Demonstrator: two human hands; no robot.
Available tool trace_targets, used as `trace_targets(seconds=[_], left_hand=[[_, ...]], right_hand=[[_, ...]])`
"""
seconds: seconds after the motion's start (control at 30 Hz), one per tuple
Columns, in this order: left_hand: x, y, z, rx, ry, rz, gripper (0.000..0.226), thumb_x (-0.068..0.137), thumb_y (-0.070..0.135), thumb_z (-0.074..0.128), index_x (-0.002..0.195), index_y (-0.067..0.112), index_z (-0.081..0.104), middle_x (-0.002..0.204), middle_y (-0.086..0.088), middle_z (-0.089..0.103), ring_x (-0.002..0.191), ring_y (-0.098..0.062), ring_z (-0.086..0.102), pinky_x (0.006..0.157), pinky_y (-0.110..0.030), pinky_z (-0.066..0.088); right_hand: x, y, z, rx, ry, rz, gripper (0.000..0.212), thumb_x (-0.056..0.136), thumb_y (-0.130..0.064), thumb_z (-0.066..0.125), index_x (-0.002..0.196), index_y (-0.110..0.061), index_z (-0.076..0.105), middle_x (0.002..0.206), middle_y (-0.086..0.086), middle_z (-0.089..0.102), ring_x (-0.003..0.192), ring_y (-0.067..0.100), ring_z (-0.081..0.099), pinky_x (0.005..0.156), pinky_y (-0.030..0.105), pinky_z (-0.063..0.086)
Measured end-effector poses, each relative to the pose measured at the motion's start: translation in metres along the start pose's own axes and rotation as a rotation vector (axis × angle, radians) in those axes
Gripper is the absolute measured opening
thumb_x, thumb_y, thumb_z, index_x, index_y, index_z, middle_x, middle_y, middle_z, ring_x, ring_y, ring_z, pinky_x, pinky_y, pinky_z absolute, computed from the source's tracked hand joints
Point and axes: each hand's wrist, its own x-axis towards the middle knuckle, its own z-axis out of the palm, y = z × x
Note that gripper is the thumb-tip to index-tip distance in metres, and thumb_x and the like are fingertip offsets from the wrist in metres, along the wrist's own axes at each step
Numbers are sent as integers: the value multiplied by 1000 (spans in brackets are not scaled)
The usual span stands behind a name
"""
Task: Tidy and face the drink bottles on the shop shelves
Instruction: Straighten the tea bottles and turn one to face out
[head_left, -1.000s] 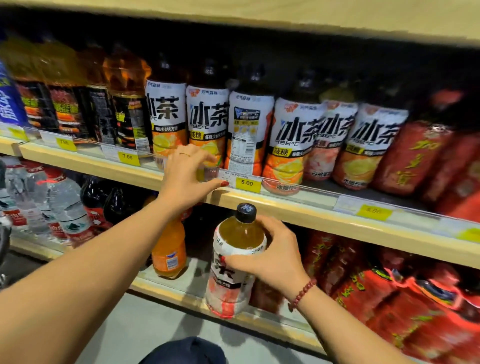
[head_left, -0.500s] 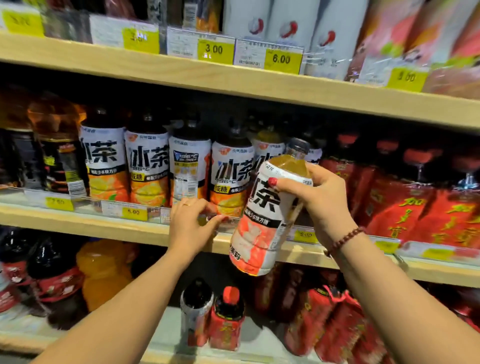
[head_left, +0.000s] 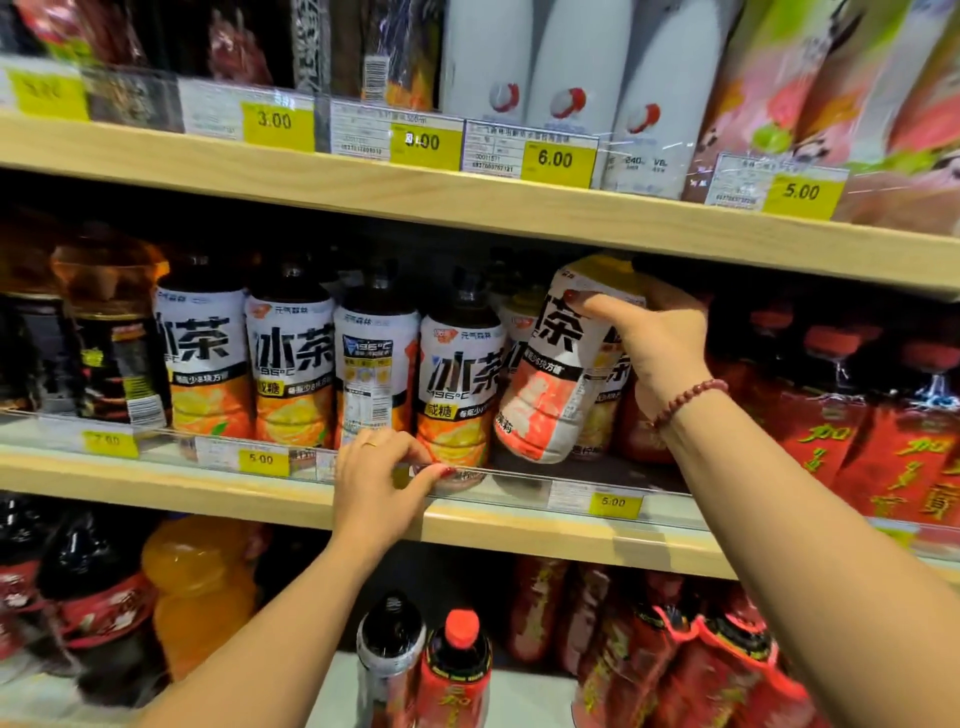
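Iced tea bottle (head_left: 561, 364), white label with a pink lower panel, sits right of centre in the frame, inside the middle shelf (head_left: 156, 499) bay and tilted with its top leaning to the right. Its base is low over the shelf deck; contact with the deck cannot be confirmed. The right hand (head_left: 654, 343) grips this bottle high on the body, thumb laid across the front of the label and fingers wrapped behind. A bead bracelet (head_left: 685, 397) is on that wrist. Immediately left of the held bottle stands the row of iced tea bottles (head_left: 291, 374) with orange lower panels, upright and close together; one back-facing bottle (head_left: 375, 374) in that row shows its printed data panel instead of the large characters. Below it, at lower centre, the left hand (head_left: 379, 478) grips the clear price rail (head_left: 519, 480) on the shelf's front edge, fingers curled over the top and thumb along the face; a ring (head_left: 370, 444) is visible. Red bottles (head_left: 857, 431) fill the bay at the right of the frame. The upper shelf (head_left: 467, 197) carries white bottles (head_left: 550, 67) and yellow price tags (head_left: 556, 158). The lower shelf (head_left: 530, 696) holds an orange bottle (head_left: 197, 587) at lower left and a red-capped bottle (head_left: 457, 665) at bottom centre.
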Motion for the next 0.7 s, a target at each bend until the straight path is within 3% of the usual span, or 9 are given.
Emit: trace_targets(seconds=[0.1, 0.23, 0.4, 0.53, 0.63, 0.7], left_hand=[[0, 0, 0, -7, -12, -19, 22, 72, 33, 79, 68, 30, 58, 75, 16, 56, 79, -8, 48, 73, -24, 24], [-1, 2, 1, -16, -14, -33, 23, 72, 33, 79, 68, 30, 57, 75, 19, 53, 78, -6, 47, 76, -27, 27], [-3, 3, 1, -32, -6, -46, 24, 72, 32, 79, 67, 31, 55, 74, 17, 54, 79, -9, 49, 79, -31, 34], [-3, 4, 1, -40, -9, -60, 23, 72, 32, 79, 68, 30, 56, 76, 16, 56, 81, -10, 50, 80, -31, 33], [-3, 4, 1, -41, -16, -65, 23, 73, 33, 78, 67, 30, 56, 76, 15, 56, 81, -11, 51, 81, -32, 34], [-2, 4, 1, -43, -20, -67, 22, 73, 33, 78, 67, 29, 56, 76, 15, 57, 81, -12, 52, 82, -34, 37]], right_hand=[[9, 10, 3, -66, 10, 5, 65, 50, -23, 91, 110, -14, 68, 101, 0, 72, 94, 14, 68, 84, 33, 57], [4, 26, 9, -108, -43, 33, 68, 52, -19, 91, 114, -16, 65, 101, 2, 71, 93, 14, 68, 86, 38, 57], [-14, 50, 17, -98, -110, -10, 76, 55, -18, 89, 125, -13, 60, 113, 3, 69, 99, 11, 65, 78, 23, 57], [-16, 58, 16, -78, -121, -30, 74, 60, -18, 88, 127, -16, 57, 119, 4, 64, 110, 17, 61, 93, 40, 53], [-18, 64, 10, -139, -168, -76, 77, 62, -26, 87, 131, -18, 53, 125, 1, 61, 115, 14, 57, 97, 37, 50], [-21, 69, 2, -195, -214, -60, 79, 61, -35, 87, 130, -20, 51, 121, -7, 60, 112, 10, 56, 92, 27, 49]])
